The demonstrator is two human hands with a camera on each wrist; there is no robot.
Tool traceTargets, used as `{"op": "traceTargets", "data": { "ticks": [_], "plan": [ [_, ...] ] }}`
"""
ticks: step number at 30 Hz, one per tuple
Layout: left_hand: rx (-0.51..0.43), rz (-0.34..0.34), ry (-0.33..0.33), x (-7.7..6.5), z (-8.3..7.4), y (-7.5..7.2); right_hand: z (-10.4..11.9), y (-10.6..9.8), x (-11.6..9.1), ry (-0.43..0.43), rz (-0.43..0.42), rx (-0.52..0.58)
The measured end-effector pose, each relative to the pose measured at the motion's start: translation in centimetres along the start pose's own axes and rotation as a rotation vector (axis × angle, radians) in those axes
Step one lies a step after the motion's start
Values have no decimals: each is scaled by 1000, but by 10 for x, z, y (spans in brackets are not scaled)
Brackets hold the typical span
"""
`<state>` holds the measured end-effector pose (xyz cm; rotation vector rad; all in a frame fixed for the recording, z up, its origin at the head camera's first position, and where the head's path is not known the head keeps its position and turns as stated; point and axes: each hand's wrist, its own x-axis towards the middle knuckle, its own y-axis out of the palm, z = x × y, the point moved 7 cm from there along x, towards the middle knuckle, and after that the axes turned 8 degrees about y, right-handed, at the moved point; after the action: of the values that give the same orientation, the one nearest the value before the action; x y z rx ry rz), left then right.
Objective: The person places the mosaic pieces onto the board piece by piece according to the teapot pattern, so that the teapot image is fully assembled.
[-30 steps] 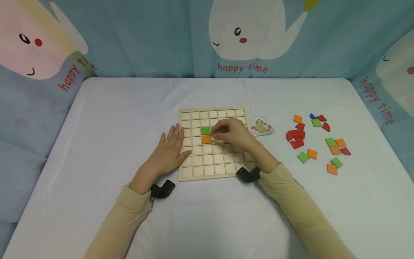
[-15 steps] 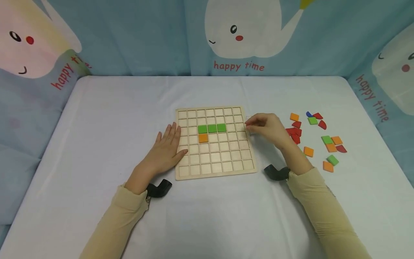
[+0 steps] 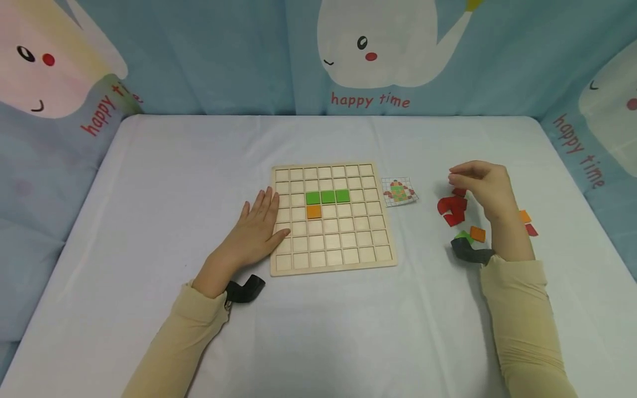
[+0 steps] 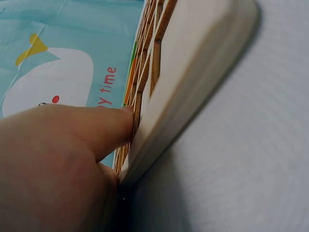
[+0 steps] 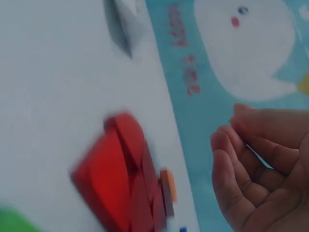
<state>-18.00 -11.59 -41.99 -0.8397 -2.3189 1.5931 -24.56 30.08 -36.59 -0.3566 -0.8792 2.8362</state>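
My left hand point(image 3: 251, 232) lies flat at the left edge of a wooden grid board point(image 3: 331, 241), its thumb over the frame; in the left wrist view the thumb point(image 4: 108, 126) rests on the rim. Three green square tiles point(image 3: 328, 197) sit in a row on the board, with an orange square tile point(image 3: 313, 211) below the left one. My right hand point(image 3: 490, 188) hovers over the loose pieces, beside the red pieces point(image 3: 453, 210). In the right wrist view its fingers are loosely bent, with nothing between thumb and fingertips. An orange tile point(image 5: 169, 185) shows beyond the red pieces.
A small pattern card point(image 3: 400, 191) lies right of the board. A green tile point(image 3: 464, 236) and an orange tile point(image 3: 478, 234) lie near the right wrist's black camera mount point(image 3: 470, 251). Further orange and red pieces point(image 3: 531, 229) are partly hidden behind the right forearm.
My right hand has left the board, moving right past the card to the loose pieces. Three green tiles now show in the row. The left hand stays at the board's edge.
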Motion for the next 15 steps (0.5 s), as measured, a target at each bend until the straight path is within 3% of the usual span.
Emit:
{"op": "traceTargets", "data": {
  "ticks": [8,15],
  "plan": [
    [3,0,-8,-1,0,0,-45,-30,17,175,-79,7],
    [-6,-11,1,0,-1,-1,-62,-43,18,307,-104,-76]
  ]
}}
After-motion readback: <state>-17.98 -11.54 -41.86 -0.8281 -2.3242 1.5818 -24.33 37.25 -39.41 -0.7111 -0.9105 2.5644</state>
